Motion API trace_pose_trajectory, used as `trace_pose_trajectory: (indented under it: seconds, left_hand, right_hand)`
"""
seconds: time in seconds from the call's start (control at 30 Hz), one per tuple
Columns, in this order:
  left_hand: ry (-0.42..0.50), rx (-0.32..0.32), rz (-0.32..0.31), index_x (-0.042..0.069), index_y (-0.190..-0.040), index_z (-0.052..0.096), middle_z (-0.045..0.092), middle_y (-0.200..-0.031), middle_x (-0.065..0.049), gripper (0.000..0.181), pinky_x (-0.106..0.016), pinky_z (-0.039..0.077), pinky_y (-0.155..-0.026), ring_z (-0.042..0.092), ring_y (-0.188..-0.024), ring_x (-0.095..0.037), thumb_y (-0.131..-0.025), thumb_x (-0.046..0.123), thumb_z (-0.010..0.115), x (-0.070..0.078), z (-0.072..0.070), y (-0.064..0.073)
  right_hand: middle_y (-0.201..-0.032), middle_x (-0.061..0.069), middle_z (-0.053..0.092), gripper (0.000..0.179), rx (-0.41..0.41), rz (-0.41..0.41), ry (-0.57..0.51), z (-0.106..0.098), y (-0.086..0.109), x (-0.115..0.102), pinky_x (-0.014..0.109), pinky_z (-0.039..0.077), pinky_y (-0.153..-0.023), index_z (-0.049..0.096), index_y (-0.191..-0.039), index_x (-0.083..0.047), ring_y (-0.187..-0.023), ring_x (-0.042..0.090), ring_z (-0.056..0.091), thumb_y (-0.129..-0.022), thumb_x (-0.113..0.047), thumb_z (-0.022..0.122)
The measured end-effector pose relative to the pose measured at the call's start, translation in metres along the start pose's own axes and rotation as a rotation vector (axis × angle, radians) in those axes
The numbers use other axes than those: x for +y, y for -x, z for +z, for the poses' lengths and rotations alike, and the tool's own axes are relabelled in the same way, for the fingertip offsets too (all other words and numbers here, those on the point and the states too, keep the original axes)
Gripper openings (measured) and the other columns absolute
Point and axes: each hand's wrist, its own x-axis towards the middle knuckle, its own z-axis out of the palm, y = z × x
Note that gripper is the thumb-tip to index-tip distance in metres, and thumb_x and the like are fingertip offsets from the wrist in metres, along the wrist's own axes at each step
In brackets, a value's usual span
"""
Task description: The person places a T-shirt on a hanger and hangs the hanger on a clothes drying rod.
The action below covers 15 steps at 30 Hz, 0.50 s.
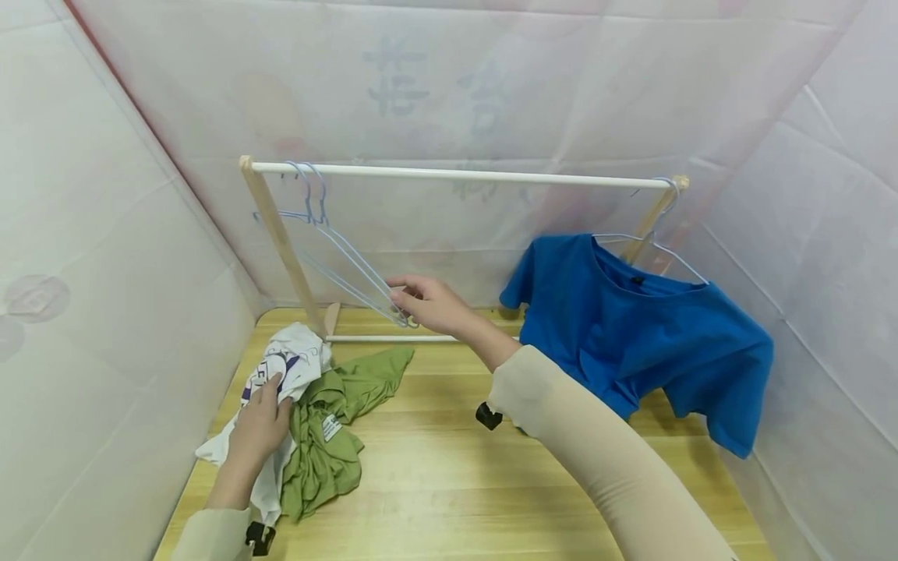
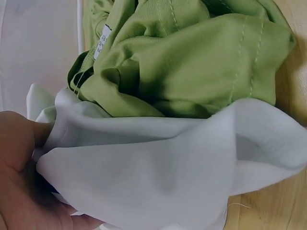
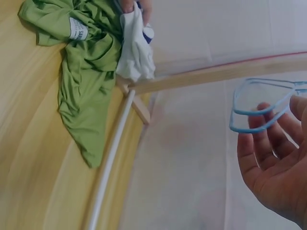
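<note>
Gripping the crumpled white shirt [image 1: 303, 351] with purple print, your left hand [image 1: 258, 428] lies beside the rumpled green garment [image 1: 319, 460] on the counter [image 1: 435, 467]; your right hand [image 1: 436, 305] curls around slim, pale-blue hangers [image 3: 247, 130] hung at the rack's [image 1: 456, 174] left end.

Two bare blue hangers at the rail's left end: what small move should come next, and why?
Probably the right hand should lift one hanger off the rail. Its fingers are already at the hangers' lower ends, the left hand grips the white cloth, which is not yet hung, and the blue shirt already hangs on its own hanger.
</note>
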Motion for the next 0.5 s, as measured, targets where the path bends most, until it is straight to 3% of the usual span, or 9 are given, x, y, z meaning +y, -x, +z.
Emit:
trace_pose_trajectory:
  seconds: [0.17, 0.33, 0.5]
  left_hand:
    - [-0.005, 0.028, 0.012, 0.003, -0.154, 0.029, 0.036, -0.144, -0.039, 0.050, -0.076, 0.034, -0.097, 0.040, -0.120, -0.066, -0.108, 0.022, 0.034, -0.001, 0.000, -0.001]
    - [-0.007, 0.073, 0.048, 0.003, -0.152, 0.034, 0.044, -0.139, -0.039, 0.047, -0.073, 0.036, -0.097, 0.045, -0.119, -0.062, -0.108, 0.019, 0.033, -0.002, -0.005, 0.000]
    - [0.035, 0.190, 0.111, 0.000, -0.148, 0.042, 0.050, -0.133, -0.039, 0.043, -0.071, 0.039, -0.094, 0.050, -0.116, -0.059, -0.108, 0.016, 0.036, -0.001, -0.013, 0.000]
  right_hand:
    - [-0.094, 0.012, 0.061, 0.034, 0.068, 0.013, -0.001, 0.003, 0.000, -0.004, 0.033, 0.049, -0.063, 0.061, -0.131, -0.017, -0.075, 0.023, 0.055, -0.105, -0.036, 0.052]
    - [-0.090, 0.004, 0.058, 0.028, 0.187, 0.023, -0.024, 0.003, 0.001, -0.007, 0.032, 0.043, -0.064, 0.067, -0.115, -0.021, -0.075, 0.021, 0.049, -0.103, -0.042, 0.053]
    - [-0.094, 0.004, 0.062, 0.027, 0.276, 0.006, -0.111, 0.003, -0.001, -0.011, 0.032, 0.043, -0.063, 0.071, -0.111, -0.017, -0.076, 0.023, 0.050, -0.102, -0.037, 0.056]
